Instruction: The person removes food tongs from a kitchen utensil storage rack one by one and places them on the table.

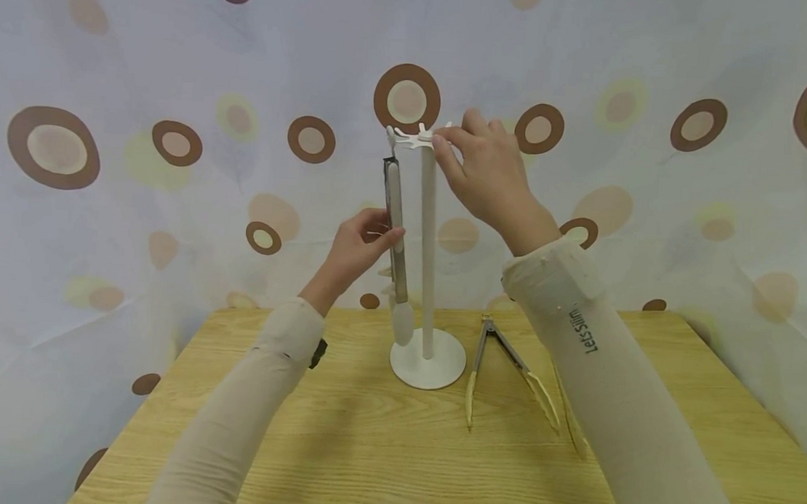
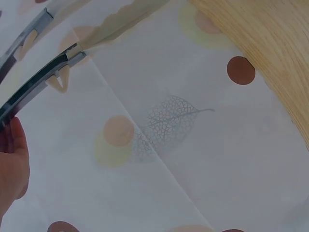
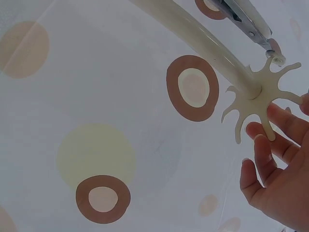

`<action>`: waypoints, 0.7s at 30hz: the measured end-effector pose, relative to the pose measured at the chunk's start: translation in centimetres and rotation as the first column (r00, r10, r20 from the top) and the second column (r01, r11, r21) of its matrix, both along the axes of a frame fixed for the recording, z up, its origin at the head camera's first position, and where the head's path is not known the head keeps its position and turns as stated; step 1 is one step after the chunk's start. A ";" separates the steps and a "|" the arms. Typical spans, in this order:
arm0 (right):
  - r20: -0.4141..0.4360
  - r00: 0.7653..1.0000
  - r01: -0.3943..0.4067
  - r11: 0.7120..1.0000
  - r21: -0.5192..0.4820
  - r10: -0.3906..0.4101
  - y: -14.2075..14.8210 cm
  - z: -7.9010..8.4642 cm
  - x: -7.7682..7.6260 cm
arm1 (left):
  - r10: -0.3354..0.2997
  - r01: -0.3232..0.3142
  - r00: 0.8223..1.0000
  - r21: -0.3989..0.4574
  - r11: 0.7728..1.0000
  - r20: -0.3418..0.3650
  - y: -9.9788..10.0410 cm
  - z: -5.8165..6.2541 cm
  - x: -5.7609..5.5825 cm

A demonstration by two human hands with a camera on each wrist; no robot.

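Note:
My left hand (image 1: 357, 243) holds a pair of tongs (image 1: 395, 206) with cream tips, hanging nearly upright along the left of a white utensil stand (image 1: 427, 253). The tongs' upper end is at one prong of the stand's hooked top (image 3: 263, 89); whether its loop is over that prong is hard to tell. Thumb and fingers of my right hand (image 1: 486, 169) pinch another prong of that top, on the right side. In the left wrist view, part of my left hand (image 2: 14, 164) shows on the dark metal arms of the tongs (image 2: 36, 87).
Another pair of tongs (image 1: 497, 344) with yellow tips lies spread on the wooden table (image 1: 338, 446), right of the stand's round base (image 1: 438, 372). A yellowish item (image 1: 575, 428) beside it is partly hidden by my right sleeve. Behind hangs a patterned cloth (image 1: 181, 58).

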State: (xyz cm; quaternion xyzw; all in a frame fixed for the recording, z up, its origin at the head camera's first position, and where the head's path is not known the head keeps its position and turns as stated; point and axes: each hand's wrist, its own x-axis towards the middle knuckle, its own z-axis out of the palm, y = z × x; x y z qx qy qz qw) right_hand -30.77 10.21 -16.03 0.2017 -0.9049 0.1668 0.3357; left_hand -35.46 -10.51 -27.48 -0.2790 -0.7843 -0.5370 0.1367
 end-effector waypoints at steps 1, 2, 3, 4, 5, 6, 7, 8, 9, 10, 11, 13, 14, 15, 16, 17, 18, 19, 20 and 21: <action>0.002 1.000 0.002 1.000 0.002 -0.002 0.0 0.0 0.0 | 0.001 -0.001 1.000 0.000 1.000 0.003 0.0 0.1 0.0; 0.003 1.000 0.002 1.000 0.003 -0.002 0.0 0.0 0.0 | 0.001 -0.001 1.000 0.001 1.000 0.004 -0.1 0.1 0.1; 0.003 1.000 0.002 1.000 0.003 -0.002 0.0 0.0 0.0 | -0.001 0.001 1.000 0.002 1.000 0.005 -0.2 0.2 0.1; 0.002 1.000 0.001 1.000 0.002 -0.001 0.0 0.0 0.0 | -0.003 0.003 1.000 0.005 1.000 0.007 -0.2 0.2 0.1; 0.000 1.000 0.000 1.000 0.002 0.000 0.0 0.0 0.0 | -0.001 0.001 1.000 0.004 1.000 0.012 -0.2 0.5 0.5; -0.002 1.000 0.000 1.000 0.002 0.000 0.0 0.0 0.0 | -0.002 0.002 1.000 0.008 1.000 0.011 -0.3 0.5 0.5; -0.005 1.000 -0.001 1.000 0.003 0.001 0.0 0.0 0.0 | -0.001 0.001 1.000 0.011 1.000 0.007 -0.4 0.5 0.5; -0.009 1.000 0.000 1.000 0.003 0.001 0.0 0.1 0.0 | -0.001 0.001 1.000 0.014 1.000 0.002 -0.5 0.5 0.5; -0.011 1.000 0.001 1.000 0.004 -0.001 0.0 0.1 0.0 | 0.000 0.000 1.000 0.018 1.000 -0.002 -0.5 0.5 0.4; -0.014 1.000 0.002 1.000 0.004 -0.002 0.0 0.1 0.1 | 0.003 -0.003 1.000 0.021 1.000 -0.007 -0.6 0.5 0.4; -0.016 1.000 0.003 1.000 0.005 -0.003 0.0 0.1 0.1 | 0.009 -0.008 1.000 0.020 1.000 -0.012 -0.7 0.5 0.4; -0.018 1.000 0.004 1.000 0.003 -0.004 0.0 0.1 0.1 | 0.016 -0.015 1.000 0.025 1.000 -0.024 -0.8 0.3 0.0; -0.019 1.000 0.004 1.000 0.001 -0.004 0.0 0.1 0.1 | 0.018 -0.017 1.000 0.030 0.999 -0.024 -0.9 0.4 0.0; -0.018 1.000 0.003 1.000 0.000 -0.003 0.0 0.1 0.1 | 0.023 -0.022 0.999 0.032 0.999 -0.024 -1.0 0.4 0.0; -0.018 1.000 0.003 1.000 -0.001 -0.003 0.0 0.1 0.1 | 0.028 -0.027 0.999 0.035 0.999 -0.026 -1.0 0.5 0.1; -0.016 1.000 0.003 1.000 -0.003 -0.003 0.0 0.1 0.1 | 0.034 -0.033 0.999 0.038 0.999 -0.026 -1.1 0.5 0.0; -0.015 1.000 0.002 1.000 -0.004 -0.002 0.0 0.1 0.1 | 0.036 -0.035 0.999 0.044 0.998 -0.027 -1.2 0.6 0.1; -0.013 1.000 0.003 1.000 -0.005 -0.003 0.0 0.1 0.1 | 0.041 -0.039 0.999 0.047 0.998 -0.027 -1.2 0.7 0.1; -0.013 1.000 0.003 1.000 -0.005 -0.003 0.0 0.2 0.1 | 0.046 -0.044 0.999 0.051 0.998 -0.028 -1.3 0.7 0.1; -0.014 1.000 0.003 1.000 -0.006 -0.003 0.0 0.2 0.1 | 0.052 -0.051 0.998 0.051 0.997 -0.028 -1.4 0.8 0.1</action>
